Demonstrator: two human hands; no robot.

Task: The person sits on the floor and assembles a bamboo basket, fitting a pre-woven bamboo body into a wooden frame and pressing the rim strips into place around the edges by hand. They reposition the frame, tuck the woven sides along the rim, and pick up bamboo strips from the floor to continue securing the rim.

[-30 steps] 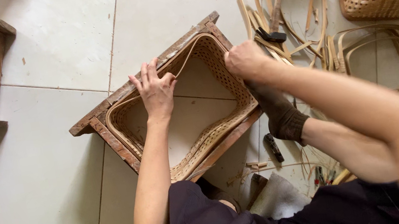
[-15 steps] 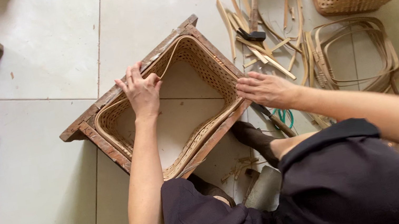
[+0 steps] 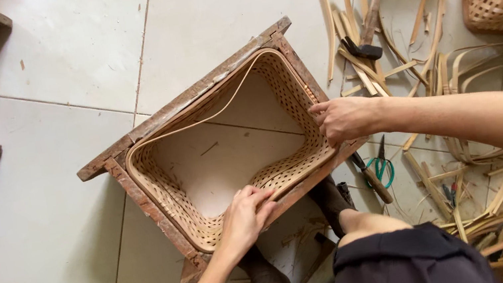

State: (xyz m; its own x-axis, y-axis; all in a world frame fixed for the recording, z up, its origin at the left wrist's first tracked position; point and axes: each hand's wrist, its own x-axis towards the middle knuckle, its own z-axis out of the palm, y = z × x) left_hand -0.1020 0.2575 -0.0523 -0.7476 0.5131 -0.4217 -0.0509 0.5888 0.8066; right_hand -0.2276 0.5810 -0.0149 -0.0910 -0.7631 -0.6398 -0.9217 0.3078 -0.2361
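Your left hand [image 3: 244,215] presses on the near rim of the woven bamboo basket wall [image 3: 287,89], fingers curled over the edge and closed on it; your right hand [image 3: 343,119] pinches the wall at the right corner, thumb and fingers shut on the weave. The wall sits inside the rectangular wooden frame [image 3: 191,97] on the tiled floor [image 3: 70,56], with a thin bamboo strip [image 3: 219,109] bowing loose along the far side. You look to be seating the weave against the frame; next, that loose strip probably needs pressing flat, gently, so it doesn't kink. Green-handled scissors [image 3: 378,167] lie just beside your right wrist.
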